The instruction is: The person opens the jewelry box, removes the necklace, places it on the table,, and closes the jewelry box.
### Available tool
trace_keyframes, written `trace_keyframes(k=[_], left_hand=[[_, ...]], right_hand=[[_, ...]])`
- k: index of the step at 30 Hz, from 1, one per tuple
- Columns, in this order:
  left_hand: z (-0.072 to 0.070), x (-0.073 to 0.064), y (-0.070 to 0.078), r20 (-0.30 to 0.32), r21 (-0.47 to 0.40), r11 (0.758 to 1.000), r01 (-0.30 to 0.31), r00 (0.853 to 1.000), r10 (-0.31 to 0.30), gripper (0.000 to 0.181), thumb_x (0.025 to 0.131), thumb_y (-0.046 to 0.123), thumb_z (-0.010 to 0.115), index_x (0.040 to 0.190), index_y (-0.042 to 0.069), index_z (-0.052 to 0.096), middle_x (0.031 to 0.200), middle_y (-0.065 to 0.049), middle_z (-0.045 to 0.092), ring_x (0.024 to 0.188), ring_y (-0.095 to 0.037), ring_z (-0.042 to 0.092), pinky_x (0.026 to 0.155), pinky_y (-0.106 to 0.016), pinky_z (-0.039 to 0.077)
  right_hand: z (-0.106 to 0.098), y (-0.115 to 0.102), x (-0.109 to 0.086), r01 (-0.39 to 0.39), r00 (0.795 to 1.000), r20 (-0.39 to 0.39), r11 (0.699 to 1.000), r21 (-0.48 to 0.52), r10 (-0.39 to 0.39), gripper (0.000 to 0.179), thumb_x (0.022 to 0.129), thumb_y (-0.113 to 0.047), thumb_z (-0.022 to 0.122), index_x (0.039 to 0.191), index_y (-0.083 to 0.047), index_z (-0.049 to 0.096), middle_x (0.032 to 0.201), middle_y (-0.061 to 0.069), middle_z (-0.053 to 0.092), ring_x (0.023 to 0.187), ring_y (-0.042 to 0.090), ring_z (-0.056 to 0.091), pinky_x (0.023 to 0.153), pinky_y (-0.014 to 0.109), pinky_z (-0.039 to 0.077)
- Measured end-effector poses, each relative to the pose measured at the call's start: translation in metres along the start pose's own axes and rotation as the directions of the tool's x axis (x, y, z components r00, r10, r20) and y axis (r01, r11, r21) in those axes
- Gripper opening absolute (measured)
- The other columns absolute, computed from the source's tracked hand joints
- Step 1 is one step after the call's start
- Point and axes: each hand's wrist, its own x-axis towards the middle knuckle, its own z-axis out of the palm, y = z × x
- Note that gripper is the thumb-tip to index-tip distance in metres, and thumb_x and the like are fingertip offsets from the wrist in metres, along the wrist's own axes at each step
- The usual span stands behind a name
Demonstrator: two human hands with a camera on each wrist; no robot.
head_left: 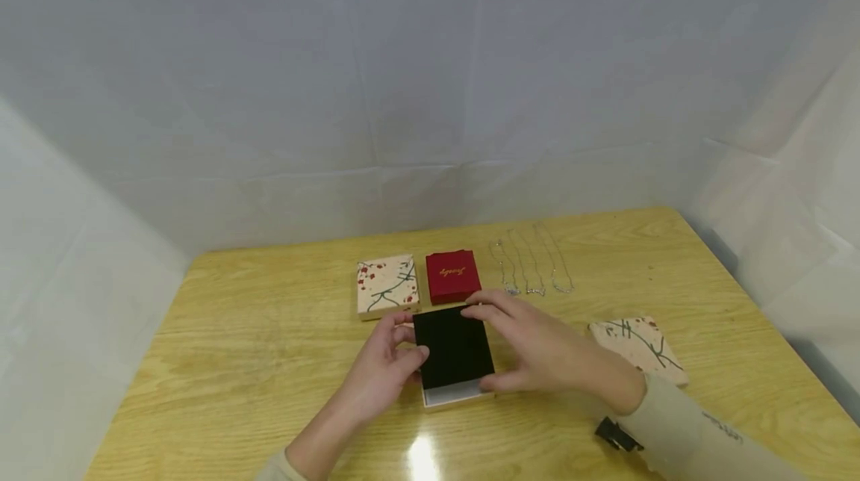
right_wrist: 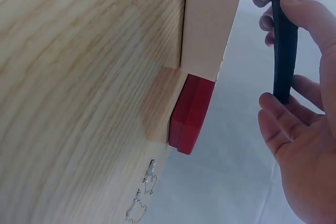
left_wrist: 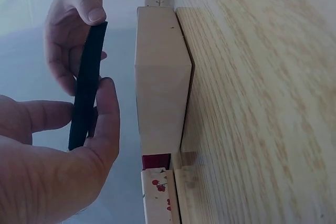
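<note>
A thin black square pad (head_left: 452, 346) is held level between both hands, above an uncovered cream box (head_left: 458, 394). My left hand (head_left: 379, 373) pinches its left edge, thumb on top and fingers beneath. Along the right side, my right hand (head_left: 544, 350) grips the pad with thumb and fingers at the near and far ends. Both wrist views show the pad edge-on, slightly bowed; in the left one a gap separates it from the cream box (left_wrist: 163, 103). The pad hides most of the box's pale inside in the head view.
Behind the hands lie a flower-patterned box (head_left: 388, 283) and a red box (head_left: 453, 275) with gold lettering. Several silver necklaces (head_left: 563, 288) are laid out right of the red box. A flower-patterned lid (head_left: 641, 346) lies beside my right forearm. White cloth (head_left: 430, 92) surrounds the table.
</note>
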Motion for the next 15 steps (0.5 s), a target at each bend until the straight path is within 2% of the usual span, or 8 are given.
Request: trace_keyframes(k=[4,9,12,15], left_hand=[[-0.001,-0.002,0.000,-0.021,0.027,1.000,-0.008,1.000,0.008,0.057,0.099,-0.001,0.064,0.150,-0.003,0.039,0.123,-0.023,0.061,0.092,-0.028,0.072,0.078,-0.045,0.064],[-0.003,-0.003,0.001,-0.054,0.121,0.992,-0.023,0.998,0.029,0.058,0.099,0.003,0.069,0.151,0.000,0.044,0.128,-0.017,0.062,0.093,-0.026,0.070,0.076,-0.044,0.063],[-0.005,-0.004,0.000,-0.076,0.189,0.981,-0.050,0.995,0.066,0.058,0.097,0.007,0.074,0.149,0.002,0.049,0.129,-0.013,0.062,0.099,-0.025,0.067,0.073,-0.038,0.062],[-0.007,-0.003,-0.003,-0.089,0.268,0.960,-0.077,0.991,0.104,0.060,0.093,0.010,0.079,0.147,0.005,0.053,0.130,-0.011,0.061,0.107,-0.025,0.064,0.081,-0.036,0.060]], right_hand=[[-0.002,0.001,-0.002,-0.007,1.000,0.004,1.000,0.002,0.007,0.088,0.084,-0.043,0.091,0.154,-0.014,0.048,0.160,0.003,0.041,0.142,0.025,0.048,0.115,0.048,0.047],[-0.006,0.004,-0.004,-0.030,0.999,0.017,1.000,-0.005,0.030,0.087,0.084,-0.045,0.091,0.154,-0.016,0.049,0.161,0.003,0.042,0.145,0.023,0.045,0.117,0.046,0.045],[-0.008,0.005,-0.005,-0.031,0.999,0.022,0.999,-0.009,0.031,0.087,0.083,-0.046,0.091,0.154,-0.016,0.050,0.161,0.005,0.043,0.145,0.024,0.045,0.117,0.046,0.045],[-0.011,0.006,-0.006,-0.036,0.999,0.032,0.999,-0.002,0.036,0.087,0.083,-0.046,0.091,0.154,-0.016,0.050,0.160,0.004,0.043,0.144,0.024,0.046,0.117,0.046,0.045]])
